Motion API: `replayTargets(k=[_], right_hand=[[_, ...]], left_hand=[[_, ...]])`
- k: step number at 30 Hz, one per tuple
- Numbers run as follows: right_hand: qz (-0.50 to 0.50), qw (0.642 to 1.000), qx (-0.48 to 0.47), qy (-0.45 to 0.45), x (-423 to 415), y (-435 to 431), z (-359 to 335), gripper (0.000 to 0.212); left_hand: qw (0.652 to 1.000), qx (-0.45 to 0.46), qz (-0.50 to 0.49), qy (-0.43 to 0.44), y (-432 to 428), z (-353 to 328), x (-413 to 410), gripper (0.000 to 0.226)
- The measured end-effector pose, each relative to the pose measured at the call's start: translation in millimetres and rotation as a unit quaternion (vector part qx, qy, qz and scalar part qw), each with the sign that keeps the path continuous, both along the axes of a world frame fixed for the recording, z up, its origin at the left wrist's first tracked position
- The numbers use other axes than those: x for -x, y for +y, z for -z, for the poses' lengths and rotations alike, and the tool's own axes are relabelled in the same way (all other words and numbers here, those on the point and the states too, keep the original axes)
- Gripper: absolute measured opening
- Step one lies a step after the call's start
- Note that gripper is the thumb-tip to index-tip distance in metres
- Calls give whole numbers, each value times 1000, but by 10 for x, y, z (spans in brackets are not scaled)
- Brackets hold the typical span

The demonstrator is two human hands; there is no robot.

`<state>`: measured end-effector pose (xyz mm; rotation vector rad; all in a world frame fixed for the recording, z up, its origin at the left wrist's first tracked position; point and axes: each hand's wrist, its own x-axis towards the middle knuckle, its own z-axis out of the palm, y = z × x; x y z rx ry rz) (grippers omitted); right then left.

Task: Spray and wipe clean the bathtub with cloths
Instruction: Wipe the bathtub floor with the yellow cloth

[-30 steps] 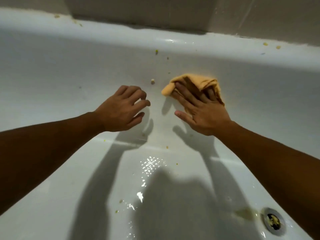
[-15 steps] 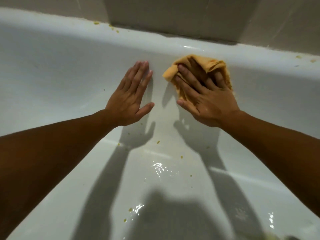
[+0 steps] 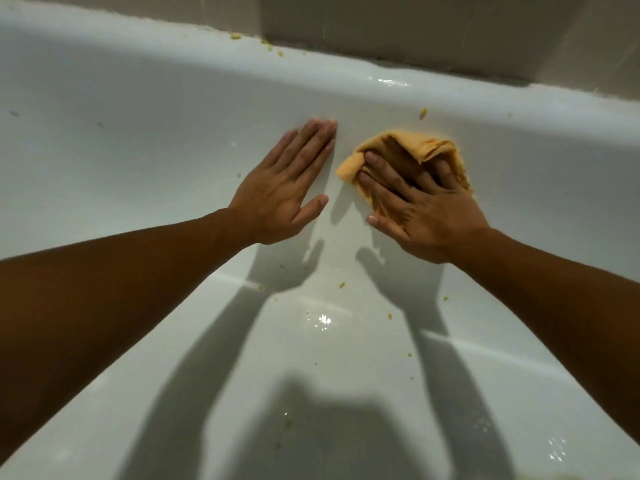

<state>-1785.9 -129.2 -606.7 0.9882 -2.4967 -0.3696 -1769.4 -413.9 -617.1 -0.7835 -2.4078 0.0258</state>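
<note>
The white bathtub (image 3: 138,150) fills the view; I look at its far inner wall and wet floor. My right hand (image 3: 426,216) presses a crumpled orange-yellow cloth (image 3: 429,147) flat against the far wall just below the rim, fingers spread and fairly straight, with a fold of cloth over the middle fingers. My left hand (image 3: 280,192) lies flat on the same wall just left of the cloth, fingers straight and together, holding nothing. Small yellow specks (image 3: 422,113) dot the wall, and more specks (image 3: 341,285) lie at the floor's edge.
The tub's far rim (image 3: 381,81) runs across the top, with yellow crumbs (image 3: 235,37) on it where it meets the tiled wall (image 3: 415,29). Water glints on the tub floor (image 3: 323,320). My shadow covers the lower floor.
My left hand uncurled and went flat against the tub wall. My right hand slid the cloth a little higher up the wall. The drain at the lower right left the view.
</note>
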Motion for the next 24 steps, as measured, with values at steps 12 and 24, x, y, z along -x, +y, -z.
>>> replayTargets(k=[12, 24], right_hand=[[-83, 989, -99, -77, -36, -627, 807, 65], [-41, 968, -82, -233, -385, -1319, 1658, 69]], left_hand=[[997, -62, -46, 1, -657, 432, -37, 65], [996, -31, -60, -66, -1081, 1112, -417, 61]])
